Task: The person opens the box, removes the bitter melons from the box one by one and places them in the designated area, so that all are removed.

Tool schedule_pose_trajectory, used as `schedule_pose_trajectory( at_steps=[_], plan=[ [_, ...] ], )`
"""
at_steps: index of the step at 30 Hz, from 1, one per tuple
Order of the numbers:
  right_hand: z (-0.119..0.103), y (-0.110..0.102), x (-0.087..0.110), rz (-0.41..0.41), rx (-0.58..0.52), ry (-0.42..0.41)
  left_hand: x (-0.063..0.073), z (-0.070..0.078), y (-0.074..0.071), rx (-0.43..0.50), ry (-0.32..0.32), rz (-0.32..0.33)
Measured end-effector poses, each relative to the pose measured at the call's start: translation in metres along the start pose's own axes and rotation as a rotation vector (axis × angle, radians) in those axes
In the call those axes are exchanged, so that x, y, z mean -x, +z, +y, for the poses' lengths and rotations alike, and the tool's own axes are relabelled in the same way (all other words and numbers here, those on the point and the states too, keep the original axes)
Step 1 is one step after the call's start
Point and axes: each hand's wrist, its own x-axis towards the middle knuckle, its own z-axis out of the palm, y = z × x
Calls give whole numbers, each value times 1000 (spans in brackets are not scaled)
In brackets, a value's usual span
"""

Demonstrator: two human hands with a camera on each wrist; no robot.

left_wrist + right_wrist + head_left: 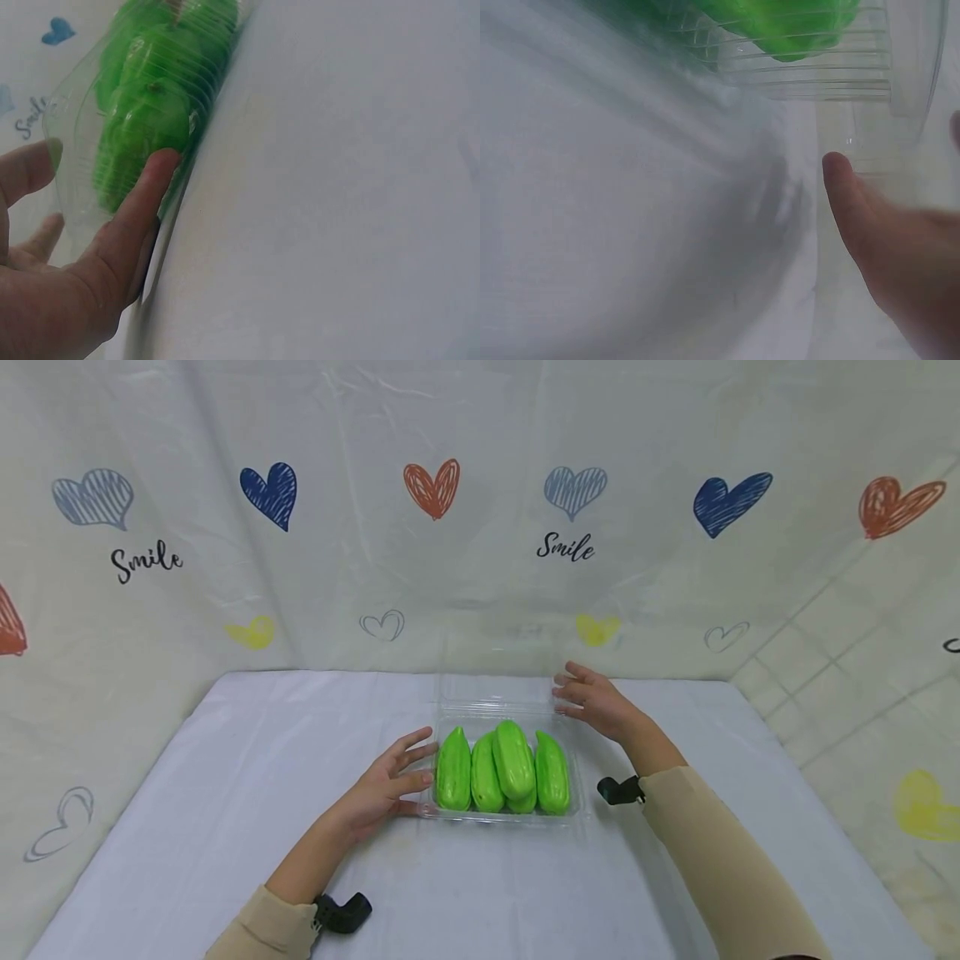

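Observation:
A clear plastic clamshell box (501, 817) stands on the table with its transparent lid (495, 689) raised at the back. Several glossy bright green, cucumber-shaped vegetables (453, 772) lie in its base, one on top of the others. At the box's left side is my left hand (382, 785), fingers spread; its thumb reaches along the near left corner, as the left wrist view (82, 285) shows. My right hand (596, 700) is by the lid's right edge with fingers extended. Whether its fingertips touch the lid, I cannot tell.
A white cloth (225, 827) covers the table. Behind it hangs a pale curtain (480, 568) printed with hearts and "Smile". Black devices (343, 913) are strapped to both wrists, below beige sleeves (720, 852).

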Motion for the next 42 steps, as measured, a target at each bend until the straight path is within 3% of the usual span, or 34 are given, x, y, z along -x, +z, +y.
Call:
schedule_pose_trajectory(
  at_steps=[20, 27, 35, 42],
  plan=[
    [12, 3, -1, 18, 94, 93, 2, 0, 0, -2, -11, 1],
    [10, 7, 0, 45, 132, 77, 0, 0, -2, 5, 3, -8],
    [-1, 13, 21, 135, 266, 27, 0, 2, -2, 2, 3, -7],
    [-9, 17, 49, 209, 290, -67, -1, 2, -4, 8, 5, -12]
  ],
)
